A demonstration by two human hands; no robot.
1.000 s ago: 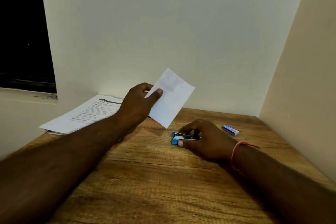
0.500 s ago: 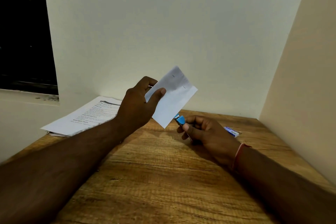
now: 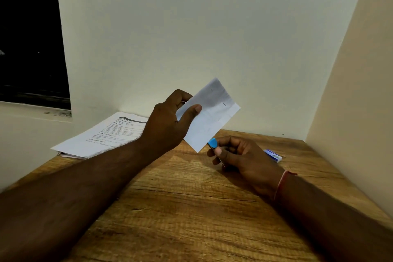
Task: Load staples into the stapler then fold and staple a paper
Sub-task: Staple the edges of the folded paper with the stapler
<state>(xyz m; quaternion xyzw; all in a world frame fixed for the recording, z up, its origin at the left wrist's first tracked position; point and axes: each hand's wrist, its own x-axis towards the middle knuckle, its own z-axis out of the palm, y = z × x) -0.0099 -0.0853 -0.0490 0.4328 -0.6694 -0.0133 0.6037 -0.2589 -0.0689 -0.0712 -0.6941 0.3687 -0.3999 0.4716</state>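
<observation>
Wooden table [image 3: 191,208] was wedged into a corner of pale walls, with a dark window [image 3: 32,38] on the left.

- Left hand [image 3: 168,125] grasped the paper [image 3: 210,117], thumb on the front face and fingers curled behind.
- Paper was folded, held up over the table's far edge, and tilted with its lower corner pointing down.
- Two short dark marks sat near the paper's top edge. Couldn't tell what they were.
- Right hand [image 3: 244,155] was clenched round the stapler [image 3: 212,142], just beside that lower corner.
- Stapler's blue end poked out past the thumb and met the paper's edge. A thin metal edge showed below.
- Couldn't tell if the paper was inside the stapler.
- Staple box [image 3: 273,155] lay flat near the far right corner, close behind the right hand.
- Printed sheets [image 3: 106,134] were stacked at the far left corner against the wall.
- Red thread [image 3: 281,183] circled the right wrist.
</observation>
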